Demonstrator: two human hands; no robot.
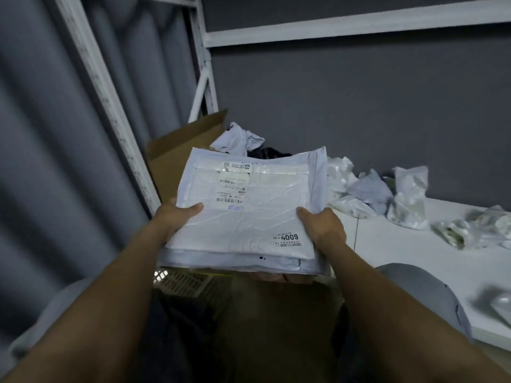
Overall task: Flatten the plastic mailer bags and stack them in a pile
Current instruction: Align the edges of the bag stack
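A pile of flattened pale mailer bags is held in the air in front of me, the top one bearing shipping labels and the number 4009. My left hand grips the pile's left edge, thumb on top and fingers hidden underneath. My right hand grips the right edge the same way. Several crumpled mailer bags lie on the white table to the right. One more crumpled bag sticks out of the box behind the pile.
An open cardboard box stands behind the pile at the left. A white metal shelf frame runs up the left side, with grey curtain behind it. Below the pile are a slatted plastic crate and brown cardboard.
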